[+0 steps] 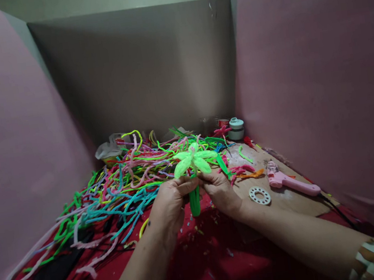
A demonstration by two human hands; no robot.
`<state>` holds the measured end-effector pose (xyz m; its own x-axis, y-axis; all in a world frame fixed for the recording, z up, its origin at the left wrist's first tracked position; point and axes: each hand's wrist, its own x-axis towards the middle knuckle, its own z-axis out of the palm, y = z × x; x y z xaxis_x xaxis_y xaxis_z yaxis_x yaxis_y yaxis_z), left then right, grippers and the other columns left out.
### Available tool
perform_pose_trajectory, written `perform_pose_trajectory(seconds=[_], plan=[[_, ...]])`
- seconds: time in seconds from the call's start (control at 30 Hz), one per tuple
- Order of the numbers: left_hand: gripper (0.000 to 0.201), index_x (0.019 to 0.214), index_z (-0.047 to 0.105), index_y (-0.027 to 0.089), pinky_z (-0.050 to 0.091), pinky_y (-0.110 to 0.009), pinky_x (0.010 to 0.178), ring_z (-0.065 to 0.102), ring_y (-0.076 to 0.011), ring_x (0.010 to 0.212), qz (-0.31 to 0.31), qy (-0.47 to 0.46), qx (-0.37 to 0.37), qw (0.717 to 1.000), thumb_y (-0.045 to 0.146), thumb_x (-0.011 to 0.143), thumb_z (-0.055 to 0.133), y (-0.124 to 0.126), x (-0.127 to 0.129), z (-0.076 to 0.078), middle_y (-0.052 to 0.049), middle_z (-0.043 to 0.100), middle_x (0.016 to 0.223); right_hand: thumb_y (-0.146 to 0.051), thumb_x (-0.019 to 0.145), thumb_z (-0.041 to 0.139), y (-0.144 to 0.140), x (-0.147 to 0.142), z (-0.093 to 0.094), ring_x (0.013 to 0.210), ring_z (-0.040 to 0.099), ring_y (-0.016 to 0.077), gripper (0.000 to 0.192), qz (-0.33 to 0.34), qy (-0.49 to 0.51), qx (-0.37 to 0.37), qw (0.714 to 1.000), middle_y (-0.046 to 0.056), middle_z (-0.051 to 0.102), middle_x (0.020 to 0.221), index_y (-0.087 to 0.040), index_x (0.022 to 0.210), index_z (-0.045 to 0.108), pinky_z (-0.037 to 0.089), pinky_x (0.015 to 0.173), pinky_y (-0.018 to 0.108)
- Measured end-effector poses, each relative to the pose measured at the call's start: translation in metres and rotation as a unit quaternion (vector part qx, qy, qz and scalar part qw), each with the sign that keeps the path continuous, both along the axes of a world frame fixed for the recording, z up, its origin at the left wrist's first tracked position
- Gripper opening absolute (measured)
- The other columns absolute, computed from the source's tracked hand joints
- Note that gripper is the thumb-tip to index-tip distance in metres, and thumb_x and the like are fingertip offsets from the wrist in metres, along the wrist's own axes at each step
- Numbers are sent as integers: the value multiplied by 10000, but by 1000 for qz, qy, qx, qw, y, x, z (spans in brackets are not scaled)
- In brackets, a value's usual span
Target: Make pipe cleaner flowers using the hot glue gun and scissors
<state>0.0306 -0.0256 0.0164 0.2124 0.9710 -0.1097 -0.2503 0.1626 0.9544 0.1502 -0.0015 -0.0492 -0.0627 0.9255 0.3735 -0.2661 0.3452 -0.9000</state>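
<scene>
A light green pipe-cleaner flower (194, 157) with several pointed petals and a pinkish centre is held upright in front of me. Just under its petals, my left hand (172, 202) pinches the stem with thumb and fingers closed. From the other side my right hand (221, 195) grips the same stem, its fingertips near those of the left. A darker green looped leaf (195, 202) hangs down between the hands, and another green leaf (222, 165) sticks out above the right hand. My fingers hide most of the stem.
A tangled heap of coloured pipe cleaners (126, 176) fills the left and back. At right, a board (286, 202) carries a pink heat tool (292, 184) with a cord and a white ring with holes (260, 195). A lidded jar (236, 128) stands behind. Pink side walls enclose the red cloth (205, 267).
</scene>
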Motion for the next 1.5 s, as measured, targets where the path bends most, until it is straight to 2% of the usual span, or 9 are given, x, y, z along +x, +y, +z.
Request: perform_pose_trajectory(seconds=[0.37, 0.63, 0.77, 0.87, 0.93, 1.07, 1.23, 1.4, 1.5], plan=[[269, 651, 680, 103, 399, -235, 557, 553, -127, 551, -138, 148, 99, 974, 358, 733, 652, -1, -10, 0, -65, 648, 601, -293, 675, 640, -4, 4, 17, 540, 415, 91, 149, -2, 8, -39, 999, -34, 505, 554, -160, 609, 629, 368, 532, 222], [355, 539, 518, 148, 295, -214, 471, 358, -59, 418, -160, 117, 85, 976, 381, 802, 572, -4, -7, -10, 38, 437, 442, -392, 679, 694, -3, 4, 13, 517, 397, 74, 240, 32, 41, -39, 998, -30, 531, 573, -153, 687, 675, 377, 507, 210], [276, 650, 582, 134, 358, -220, 504, 461, -81, 474, -180, 90, 84, 976, 379, 772, 614, -2, -10, -8, 3, 541, 531, -365, 693, 695, -1, 3, 13, 465, 437, 75, 216, 55, 70, -52, 995, -35, 524, 530, -157, 651, 655, 398, 479, 217], [349, 744, 617, 112, 412, -237, 536, 546, -119, 551, -146, 88, 110, 979, 460, 761, 608, 7, -19, -4, -48, 619, 634, -354, 671, 717, 3, 4, 12, 455, 485, 91, 192, 67, 112, -77, 988, -31, 561, 565, -174, 701, 655, 429, 466, 236], [384, 775, 618, 114, 401, -225, 495, 542, -115, 527, -62, 88, 107, 988, 498, 747, 607, 16, -26, -2, -45, 629, 634, -355, 629, 750, 6, 5, 11, 484, 509, 99, 224, 55, 139, -97, 984, -24, 581, 597, -174, 722, 655, 460, 490, 251], [312, 751, 637, 111, 384, -195, 465, 533, -100, 537, 27, 124, 96, 987, 389, 642, 728, 29, -31, -2, -31, 638, 661, -387, 667, 730, 9, 7, 8, 505, 518, 101, 259, 86, 150, -102, 980, -27, 556, 583, -166, 776, 653, 487, 535, 270], [309, 834, 697, 110, 423, -210, 531, 583, -137, 657, -21, 138, 121, 983, 364, 659, 712, 32, -14, -6, -58, 673, 771, -426, 714, 688, 10, 6, 4, 473, 504, 96, 266, 113, 118, -80, 983, -33, 535, 590, -173, 763, 626, 448, 479, 244], [270, 690, 669, 106, 424, -284, 454, 532, -151, 449, -83, 59, 117, 988, 357, 611, 730, 34, 0, -12, -26, 605, 554, -444, 768, 637, 10, 5, 2, 480, 475, 95, 302, 131, 77, -58, 987, -22, 519, 565, -165, 658, 601, 419, 477, 235], [240, 657, 658, 118, 403, -275, 462, 518, -145, 464, -34, 33, 134, 990, 344, 608, 725, 35, 2, -14, -9, 581, 531, -445, 760, 643, 9, 5, 3, 492, 478, 103, 299, 119, 82, -71, 987, -11, 544, 580, -160, 672, 623, 423, 497, 250]])
